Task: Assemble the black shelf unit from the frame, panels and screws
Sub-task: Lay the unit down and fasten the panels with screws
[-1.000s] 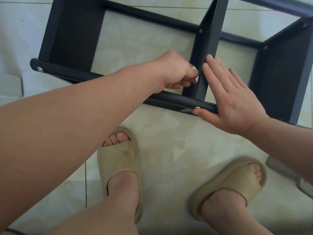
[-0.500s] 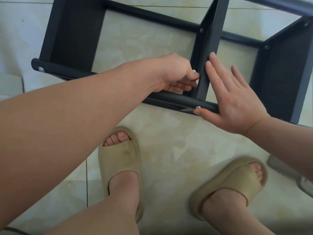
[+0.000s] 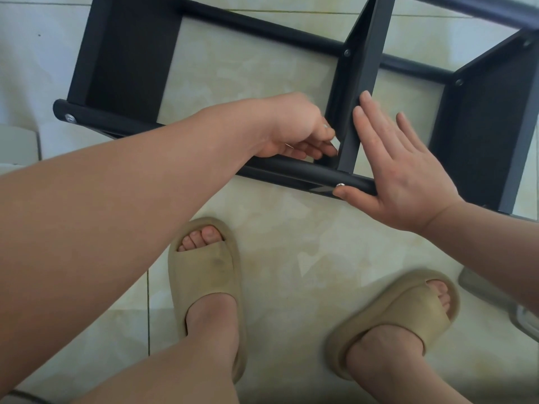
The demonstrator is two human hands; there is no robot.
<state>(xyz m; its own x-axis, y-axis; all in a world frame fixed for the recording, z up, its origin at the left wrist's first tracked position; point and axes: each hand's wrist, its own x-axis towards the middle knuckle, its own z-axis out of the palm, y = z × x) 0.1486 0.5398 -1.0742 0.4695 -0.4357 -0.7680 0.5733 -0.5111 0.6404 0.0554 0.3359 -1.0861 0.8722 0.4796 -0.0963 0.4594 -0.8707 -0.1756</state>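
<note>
Shelf unit lies on its side on the tiled floor, just ahead of my feet. At far left, the left panel stands on edge, and a screw shows in the end of the near bar.

My left hand reaches across that bar with its fingers curled. The fingertips pinch a small silvery piece close against the left face of the middle panel. I cannot tell what the piece is.

My right hand lies flat and spread, fingers straight. The first two fingers rest along the right side of the middle panel, and the thumb presses the near bar beside a second screw head. It grips nothing.

Further right is the right panel, also on edge, joined to the far bar.

Below, a tan left sandal and a tan right sandal stand on the tiles.
</note>
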